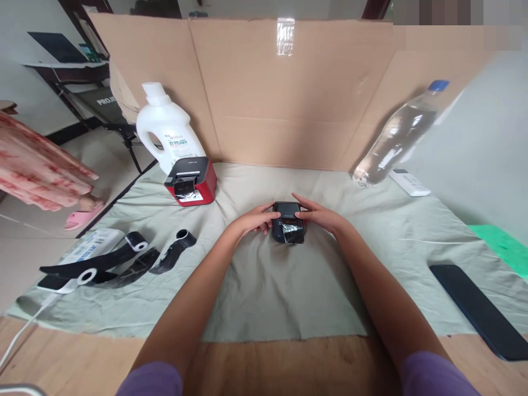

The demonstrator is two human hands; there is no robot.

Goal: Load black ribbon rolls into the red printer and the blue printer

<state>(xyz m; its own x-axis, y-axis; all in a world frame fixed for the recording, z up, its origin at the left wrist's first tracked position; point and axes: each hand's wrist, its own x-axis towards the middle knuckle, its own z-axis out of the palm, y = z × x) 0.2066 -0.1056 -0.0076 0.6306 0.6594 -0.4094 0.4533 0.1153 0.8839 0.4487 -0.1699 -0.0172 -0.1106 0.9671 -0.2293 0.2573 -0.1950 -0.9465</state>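
Observation:
A small black portable printer (pixel 287 208) sits on the grey-green cloth (pixel 264 297) in the middle, with a shiny black strip (pixel 293 232) out of its front. Around its left side closes my left hand (pixel 253 220), thumb on the top edge. My right hand (pixel 324 216) grips the opposite side, its thumb also on top and its index finger stretched past the back corner. The hands hide parts of both sides of the printer.
Back left stand a red and black printer (pixel 193 181) and a white detergent bottle (pixel 171 129). Several black rolls (pixel 138 242) lie at left. A clear bottle (pixel 398 137) leans on the cardboard (pixel 289 99), near a white remote (pixel 410 182). A dark phone (pixel 480 311) lies right. Another person's foot (pixel 88 203) shows left.

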